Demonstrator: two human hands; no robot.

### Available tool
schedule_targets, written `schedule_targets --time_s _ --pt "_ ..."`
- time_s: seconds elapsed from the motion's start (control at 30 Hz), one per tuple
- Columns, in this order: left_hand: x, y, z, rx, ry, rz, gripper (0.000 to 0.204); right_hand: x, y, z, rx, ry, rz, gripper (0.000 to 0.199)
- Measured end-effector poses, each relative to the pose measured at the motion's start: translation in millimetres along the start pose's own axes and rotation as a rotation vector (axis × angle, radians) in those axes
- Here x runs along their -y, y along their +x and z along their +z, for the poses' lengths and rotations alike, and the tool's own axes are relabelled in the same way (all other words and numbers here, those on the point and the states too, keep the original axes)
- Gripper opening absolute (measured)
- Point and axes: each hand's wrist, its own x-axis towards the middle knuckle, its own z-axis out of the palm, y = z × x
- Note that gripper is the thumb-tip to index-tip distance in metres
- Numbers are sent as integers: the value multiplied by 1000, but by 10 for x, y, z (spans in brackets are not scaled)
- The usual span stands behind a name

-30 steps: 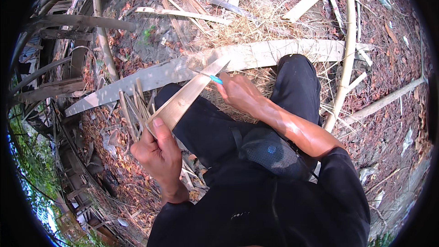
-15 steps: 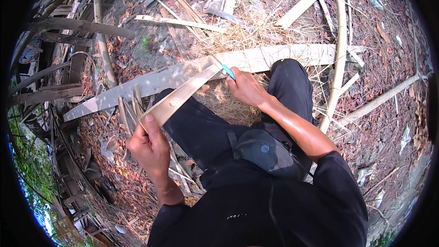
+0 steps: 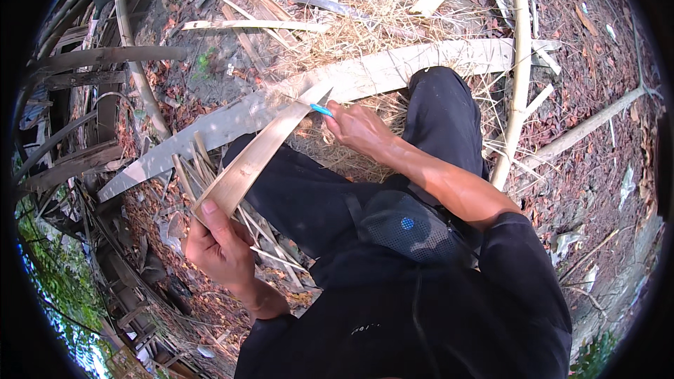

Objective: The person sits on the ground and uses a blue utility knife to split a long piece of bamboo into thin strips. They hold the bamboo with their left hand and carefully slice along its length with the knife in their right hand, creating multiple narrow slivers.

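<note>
Bright blue handle (image 3: 321,109), pale tan wood strip (image 3: 256,156), black trousers (image 3: 291,193)

The strip (image 3: 260,154) is smooth wood, the handle (image 3: 321,109) perhaps plastic.

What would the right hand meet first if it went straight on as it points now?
Beyond its knife, likely the wood strip; the exact depth is unclear.

Strong daylight where I stand: long plank (image 3: 372,74) glares toward its right end, dappled shade at its left. Shine on right forearm (image 3: 449,179). Ground (image 3: 583,189) warps at outer edges, black beyond; lower-left leaves (image 3: 56,274) probably soft.
</note>
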Motion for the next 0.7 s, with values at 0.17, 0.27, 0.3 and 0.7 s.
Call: schedule_targets --time_s 0.17,0.27,0.3,0.7 --pt "152 60 -140 68 129 23 44 -204 103 189 19 -107 37 31" --pt "243 102 -214 58 136 5 43 -450 155 278 75 -208 91 33" --pt "264 103 -258 99 144 22 42 -898 161 403 13 -275 73 33" --pt "55 -81 -212 182 186 69 26 -77 53 -243 97 87 223 34"
